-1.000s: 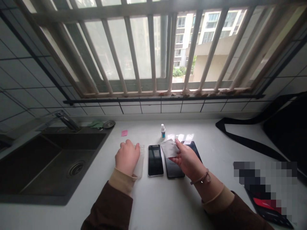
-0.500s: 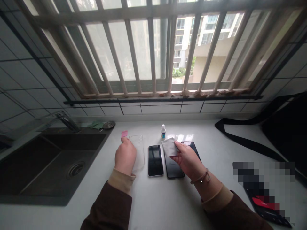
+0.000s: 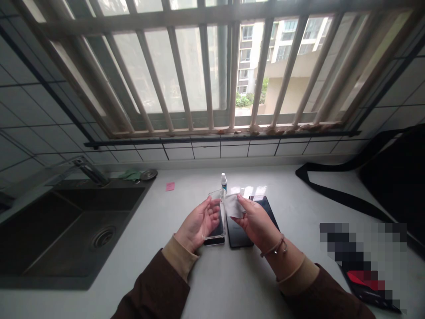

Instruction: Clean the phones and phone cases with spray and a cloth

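Note:
My left hand (image 3: 202,221) holds a clear phone case (image 3: 223,221) up on its edge, its fingers showing through the plastic. Behind and below the case lies a black phone (image 3: 215,241), mostly covered from sight. In my right hand (image 3: 254,217) a thin grey-white cloth (image 3: 235,207) is pinched between thumb and fingers, close beside the case. Under that hand rests a larger dark tablet-like device (image 3: 239,235), partly hidden by the hand and cloth. A small white-capped bottle (image 3: 223,180) stands just beyond the case.
A pink sticky note (image 3: 170,186) lies on the white counter (image 3: 186,283). The dark sink (image 3: 76,239) with its faucet (image 3: 91,170) is at left. A black strap (image 3: 341,201) leads to a black bag (image 3: 395,168) at right, near a partly blurred dark and red item (image 3: 365,281).
My left hand has picked the clear case up off the counter and carried it right, over the phone. My right hand still holds the cloth at nearly the same spot.

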A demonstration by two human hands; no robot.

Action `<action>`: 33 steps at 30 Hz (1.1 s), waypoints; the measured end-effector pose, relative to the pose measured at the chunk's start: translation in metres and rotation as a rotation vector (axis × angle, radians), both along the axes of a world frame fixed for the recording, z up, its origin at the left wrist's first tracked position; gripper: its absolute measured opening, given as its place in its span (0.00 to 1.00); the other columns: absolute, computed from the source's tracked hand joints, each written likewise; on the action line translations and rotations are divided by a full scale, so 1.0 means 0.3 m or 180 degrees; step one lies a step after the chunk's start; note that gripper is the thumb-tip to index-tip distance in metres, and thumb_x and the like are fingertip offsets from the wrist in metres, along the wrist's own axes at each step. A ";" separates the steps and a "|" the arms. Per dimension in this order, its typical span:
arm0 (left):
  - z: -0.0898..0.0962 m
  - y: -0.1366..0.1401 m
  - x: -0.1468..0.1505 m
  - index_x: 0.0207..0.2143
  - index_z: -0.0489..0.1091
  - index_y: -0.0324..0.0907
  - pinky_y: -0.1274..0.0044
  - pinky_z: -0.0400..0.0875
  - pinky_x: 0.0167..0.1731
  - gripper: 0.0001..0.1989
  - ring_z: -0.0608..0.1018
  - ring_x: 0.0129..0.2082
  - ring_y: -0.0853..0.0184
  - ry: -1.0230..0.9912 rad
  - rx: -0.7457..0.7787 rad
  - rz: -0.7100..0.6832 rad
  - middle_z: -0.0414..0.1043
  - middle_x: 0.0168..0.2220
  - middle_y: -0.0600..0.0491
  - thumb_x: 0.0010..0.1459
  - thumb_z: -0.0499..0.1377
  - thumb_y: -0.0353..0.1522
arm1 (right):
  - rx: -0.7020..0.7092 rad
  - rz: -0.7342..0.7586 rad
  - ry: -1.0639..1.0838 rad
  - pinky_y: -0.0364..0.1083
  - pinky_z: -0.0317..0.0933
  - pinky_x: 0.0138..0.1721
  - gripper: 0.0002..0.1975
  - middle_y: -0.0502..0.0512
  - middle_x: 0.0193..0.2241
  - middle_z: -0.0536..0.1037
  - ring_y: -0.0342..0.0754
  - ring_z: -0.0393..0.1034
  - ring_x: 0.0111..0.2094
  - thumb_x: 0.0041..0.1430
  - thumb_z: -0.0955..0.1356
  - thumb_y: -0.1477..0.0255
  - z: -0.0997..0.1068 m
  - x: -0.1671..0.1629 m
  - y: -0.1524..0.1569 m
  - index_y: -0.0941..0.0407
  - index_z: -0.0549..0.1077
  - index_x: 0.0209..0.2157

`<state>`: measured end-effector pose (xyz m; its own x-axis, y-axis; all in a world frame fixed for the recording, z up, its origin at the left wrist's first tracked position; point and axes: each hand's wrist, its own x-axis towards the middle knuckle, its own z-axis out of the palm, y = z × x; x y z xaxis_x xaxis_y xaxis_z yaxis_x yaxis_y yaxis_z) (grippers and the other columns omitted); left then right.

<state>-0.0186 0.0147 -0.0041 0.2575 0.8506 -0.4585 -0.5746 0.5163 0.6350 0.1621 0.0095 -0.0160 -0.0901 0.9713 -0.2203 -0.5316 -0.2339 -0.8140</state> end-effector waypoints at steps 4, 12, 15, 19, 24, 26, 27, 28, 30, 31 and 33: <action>0.008 0.001 -0.007 0.52 0.74 0.34 0.83 0.73 0.26 0.12 0.78 0.26 0.73 -0.0579 -0.0032 0.0228 0.75 0.32 0.50 0.68 0.57 0.24 | -0.0266 -0.0105 0.0347 0.44 0.76 0.35 0.13 0.57 0.39 0.85 0.49 0.80 0.38 0.59 0.77 0.63 -0.001 0.005 0.005 0.56 0.81 0.41; 0.020 -0.033 0.010 0.55 0.68 0.40 0.52 0.73 0.58 0.15 0.80 0.58 0.48 -0.0576 0.0404 0.0103 0.75 0.59 0.34 0.68 0.54 0.31 | 0.0231 -0.0876 0.0207 0.47 0.78 0.43 0.14 0.57 0.42 0.85 0.50 0.82 0.42 0.60 0.76 0.62 -0.027 0.018 0.041 0.56 0.79 0.44; 0.024 -0.051 0.018 0.64 0.64 0.42 0.51 0.72 0.58 0.22 0.82 0.54 0.49 -0.0578 0.0412 -0.0216 0.78 0.54 0.37 0.72 0.53 0.39 | 0.0783 -0.1148 -0.0853 0.51 0.78 0.48 0.17 0.60 0.45 0.86 0.54 0.83 0.45 0.67 0.71 0.59 -0.024 0.032 0.028 0.57 0.80 0.48; 0.005 -0.071 0.046 0.65 0.66 0.40 0.60 0.76 0.52 0.27 0.83 0.46 0.54 -0.0668 0.0385 -0.0713 0.79 0.49 0.39 0.73 0.52 0.47 | 0.2233 -0.0836 -0.3074 0.54 0.74 0.59 0.19 0.62 0.56 0.82 0.56 0.80 0.56 0.75 0.64 0.69 -0.033 0.027 -0.009 0.54 0.76 0.61; -0.016 -0.084 0.090 0.62 0.72 0.39 0.68 0.76 0.49 0.28 0.81 0.52 0.56 -0.0631 0.0462 -0.0700 0.78 0.55 0.39 0.75 0.49 0.48 | 0.3498 -0.0086 -0.4577 0.59 0.67 0.67 0.26 0.65 0.62 0.77 0.58 0.74 0.63 0.68 0.63 0.84 -0.092 -0.015 -0.019 0.60 0.74 0.64; -0.018 -0.087 0.100 0.64 0.71 0.39 0.67 0.75 0.53 0.30 0.78 0.58 0.54 -0.0571 0.0516 -0.0664 0.76 0.59 0.39 0.75 0.48 0.49 | 0.3612 -0.0055 -0.4785 0.58 0.67 0.67 0.26 0.67 0.63 0.76 0.58 0.73 0.64 0.67 0.64 0.85 -0.100 -0.022 -0.017 0.63 0.73 0.64; -0.019 -0.088 0.102 0.64 0.71 0.40 0.66 0.74 0.55 0.30 0.77 0.60 0.53 -0.0554 0.0539 -0.0648 0.76 0.60 0.39 0.75 0.47 0.50 | 0.3674 -0.0070 -0.4802 0.58 0.66 0.68 0.25 0.67 0.63 0.76 0.57 0.72 0.64 0.67 0.64 0.85 -0.098 -0.023 -0.017 0.63 0.73 0.64; -0.022 -0.088 0.104 0.64 0.71 0.40 0.65 0.74 0.57 0.30 0.77 0.61 0.53 -0.0551 0.0556 -0.0627 0.75 0.60 0.40 0.75 0.46 0.50 | 0.3739 -0.0089 -0.4787 0.57 0.66 0.68 0.25 0.67 0.63 0.76 0.57 0.72 0.65 0.67 0.64 0.84 -0.092 -0.024 -0.018 0.64 0.73 0.64; -0.029 -0.088 0.104 0.65 0.71 0.42 0.63 0.71 0.61 0.30 0.76 0.62 0.53 -0.0589 0.0575 -0.0534 0.76 0.60 0.40 0.75 0.47 0.50 | 0.3879 -0.0107 -0.4717 0.56 0.65 0.69 0.25 0.68 0.63 0.76 0.56 0.71 0.65 0.68 0.64 0.84 -0.074 -0.023 -0.021 0.65 0.73 0.64; -0.032 -0.087 0.103 0.65 0.71 0.42 0.62 0.69 0.63 0.29 0.76 0.62 0.53 -0.0623 0.0576 -0.0469 0.76 0.60 0.41 0.75 0.48 0.50 | 0.3950 -0.0105 -0.4682 0.55 0.64 0.69 0.25 0.68 0.63 0.75 0.55 0.71 0.66 0.68 0.63 0.85 -0.065 -0.024 -0.023 0.66 0.73 0.64; -0.035 -0.083 0.101 0.65 0.70 0.41 0.62 0.68 0.65 0.29 0.76 0.62 0.54 -0.0714 0.0552 -0.0329 0.77 0.59 0.40 0.75 0.49 0.49 | 0.4082 -0.0084 -0.4633 0.54 0.64 0.70 0.25 0.68 0.64 0.74 0.55 0.69 0.67 0.68 0.63 0.85 -0.049 -0.026 -0.027 0.67 0.73 0.64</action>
<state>0.0117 -0.0104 -0.0146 0.4253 0.8752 -0.2304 -0.6606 0.4742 0.5820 0.1543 0.0015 -0.0306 -0.5075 0.5881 0.6298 0.6101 0.7614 -0.2194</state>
